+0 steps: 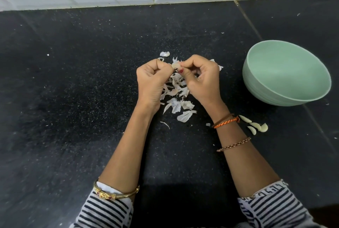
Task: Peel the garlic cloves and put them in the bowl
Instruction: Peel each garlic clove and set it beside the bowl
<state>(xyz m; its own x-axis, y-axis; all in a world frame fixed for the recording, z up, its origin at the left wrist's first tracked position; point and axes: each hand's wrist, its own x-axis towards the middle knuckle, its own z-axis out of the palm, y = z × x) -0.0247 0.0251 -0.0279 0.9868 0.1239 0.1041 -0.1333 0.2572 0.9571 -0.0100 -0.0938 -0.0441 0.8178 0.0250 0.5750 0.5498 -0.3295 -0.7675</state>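
I pinch the clove [175, 65] between left hand [152, 83] and right hand [200, 79] over the skins [176, 95], its long axis seemingly running hand to hand (bowl [260, 88] lies rightward, nearer my right).

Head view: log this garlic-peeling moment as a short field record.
surface: dark speckled counter
left hand: pinches garlic clove
right hand: fingers pinch same clove
skins: scattered under the hands
peeled cloves: on the counter beside the right wrist
bowl: green, right side, no cloves visible inside
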